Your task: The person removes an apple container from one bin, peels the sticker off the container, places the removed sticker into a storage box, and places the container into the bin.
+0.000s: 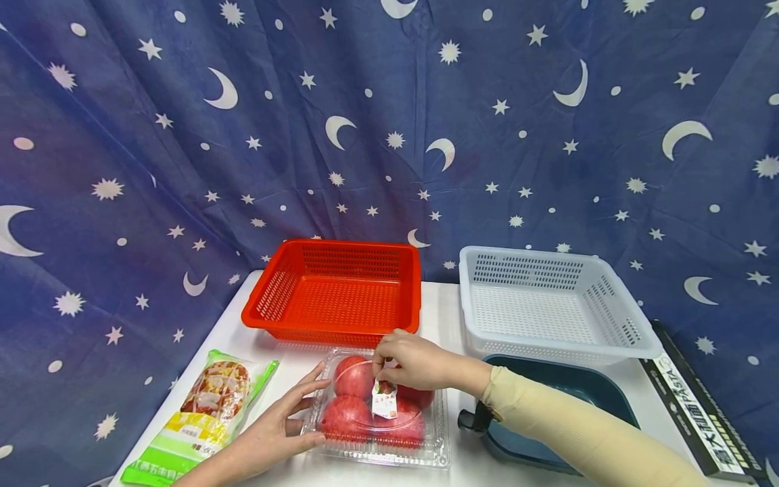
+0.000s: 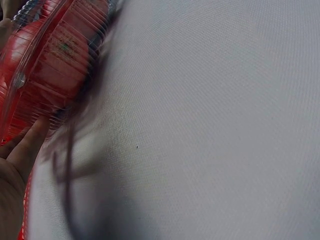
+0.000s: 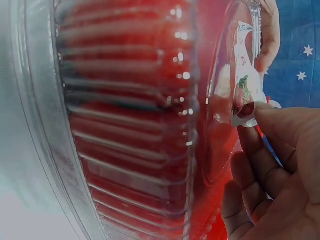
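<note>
A clear plastic clamshell box [image 1: 426,450] of red apples [image 1: 345,415] lies on the white table near the front. My right hand [image 1: 406,362] reaches over the lid and pinches the top of the white label sticker [image 1: 385,400] on it; the right wrist view shows fingertips [image 3: 270,117] on the sticker [image 3: 244,87] against the ribbed box [image 3: 130,125]. My left hand [image 1: 286,423] rests with straight fingers against the box's left side. In the left wrist view a finger [image 2: 27,145] touches the box [image 2: 55,55].
An empty red basket [image 1: 337,291] stands behind the box and an empty white basket [image 1: 550,308] to its right. A dark teal tray [image 1: 566,385] sits under my right forearm. A green packet of food [image 1: 203,412] lies at the left, a black pasta box [image 1: 700,406] at the right edge.
</note>
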